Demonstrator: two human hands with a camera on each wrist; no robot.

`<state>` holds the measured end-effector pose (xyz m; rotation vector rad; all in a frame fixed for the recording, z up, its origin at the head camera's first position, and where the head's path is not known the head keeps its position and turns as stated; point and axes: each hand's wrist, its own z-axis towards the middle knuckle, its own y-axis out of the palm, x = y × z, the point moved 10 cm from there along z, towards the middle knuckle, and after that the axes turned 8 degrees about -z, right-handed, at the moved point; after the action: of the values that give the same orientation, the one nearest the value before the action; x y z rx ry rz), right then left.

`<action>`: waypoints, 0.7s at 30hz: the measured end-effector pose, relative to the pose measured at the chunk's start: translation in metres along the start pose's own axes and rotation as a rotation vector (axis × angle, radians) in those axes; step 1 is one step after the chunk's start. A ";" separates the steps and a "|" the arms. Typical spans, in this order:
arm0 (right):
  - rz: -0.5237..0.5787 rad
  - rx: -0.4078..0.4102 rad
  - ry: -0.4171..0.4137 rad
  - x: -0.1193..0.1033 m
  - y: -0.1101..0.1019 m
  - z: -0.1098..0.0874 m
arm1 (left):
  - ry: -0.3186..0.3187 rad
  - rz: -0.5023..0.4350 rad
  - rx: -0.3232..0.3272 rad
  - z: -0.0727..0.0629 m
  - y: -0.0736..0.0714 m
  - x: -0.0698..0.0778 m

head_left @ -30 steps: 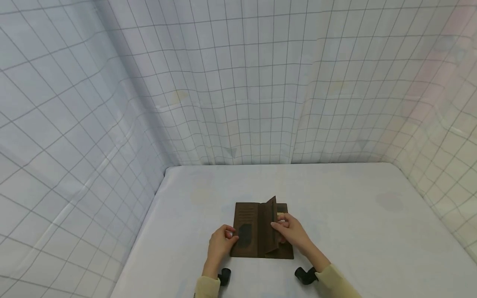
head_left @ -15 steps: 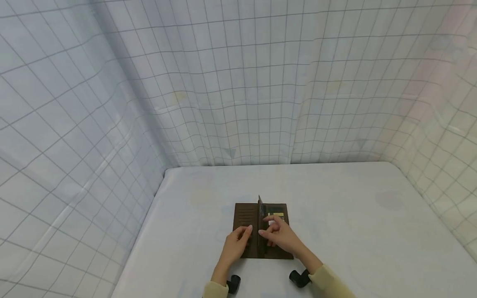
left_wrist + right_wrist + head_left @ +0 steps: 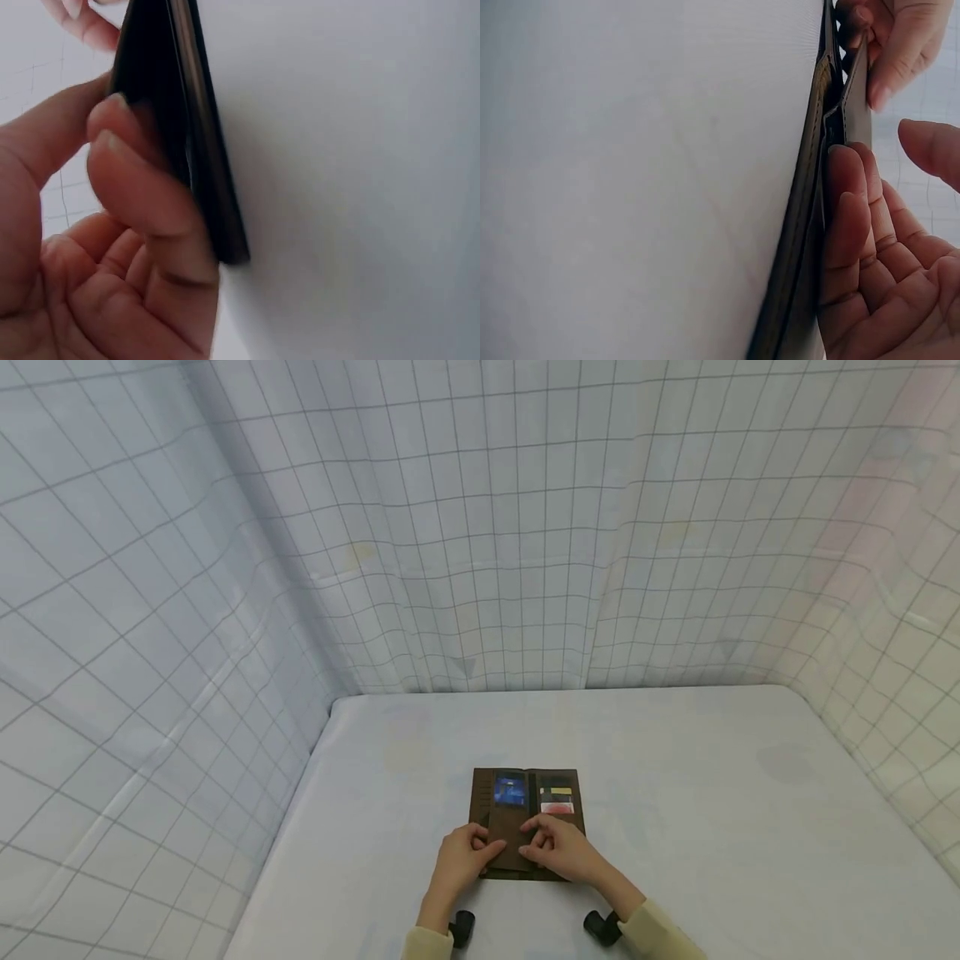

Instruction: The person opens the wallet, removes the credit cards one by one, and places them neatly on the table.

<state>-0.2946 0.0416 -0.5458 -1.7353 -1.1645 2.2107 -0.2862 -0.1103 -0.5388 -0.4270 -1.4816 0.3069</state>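
A brown wallet (image 3: 480, 789) lies spread open on the white table. Its inner flap (image 3: 512, 835) leans over the left half and shows a blue card (image 3: 510, 791) in its window. More cards (image 3: 557, 807), partly yellow and red-white, show in the right half. My left hand (image 3: 459, 860) pinches the flap's left edge, thumb on top and fingers beneath, as the right wrist view shows. With the thumb apart and fingers loosely bent, my right hand (image 3: 566, 852) rests its fingertips (image 3: 845, 169) against the wallet near the fold. Both hands cover the wallet's lower part.
The white table (image 3: 675, 777) stretches around the wallet on all sides. White grid-patterned curtains (image 3: 525, 568) hang behind it and at both sides. A black wrist device (image 3: 463, 928) is on the left wrist, another black device (image 3: 602, 928) on the right.
The inner flap has swung from the right, through upright, over to the left half. My left hand has taken its edge; my right hand has let go and sits lower.
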 end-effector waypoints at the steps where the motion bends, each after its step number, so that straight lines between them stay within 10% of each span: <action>1: 0.001 -0.001 0.000 0.000 0.000 0.000 | -0.018 0.004 0.003 0.000 -0.002 -0.002; 21: 0.003 -0.159 -0.044 -0.005 0.004 0.013 | -0.054 0.145 0.056 -0.001 -0.007 -0.004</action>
<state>-0.3029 0.0297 -0.5433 -1.7534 -1.3830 2.2240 -0.2855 -0.1185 -0.5394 -0.4849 -1.4940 0.4773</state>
